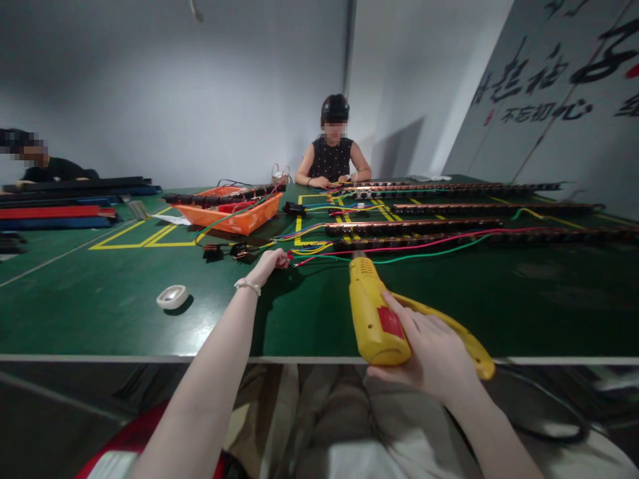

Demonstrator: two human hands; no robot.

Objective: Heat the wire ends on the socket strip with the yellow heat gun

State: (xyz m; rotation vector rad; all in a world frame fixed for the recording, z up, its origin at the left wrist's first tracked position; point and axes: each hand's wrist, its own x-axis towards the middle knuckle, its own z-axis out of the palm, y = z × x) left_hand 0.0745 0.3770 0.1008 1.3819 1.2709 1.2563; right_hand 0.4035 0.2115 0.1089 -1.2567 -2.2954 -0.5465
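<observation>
My right hand (434, 346) is wrapped round a yellow heat gun (364, 293), which has a red label on its side. Its metal nozzle points away from me, close to a green wire (414, 258). My left hand (275, 258) is closed at the end of a bundle of coloured wires, with a red wire end (289, 255) at the fingertips. Beside those fingers lies another red wire (319, 255) with a small terminal. The wires run right along a long dark strip with copper-coloured parts (419, 241).
More long strips (414, 226) lie behind. An orange basket (239, 219) with parts stands left of centre, and a white tape roll (172, 297) sits nearer me. Black connectors (242, 251) lie by my left hand. One person (332, 156) sits opposite, another (54, 166) far left. A cable (544, 392) hangs right.
</observation>
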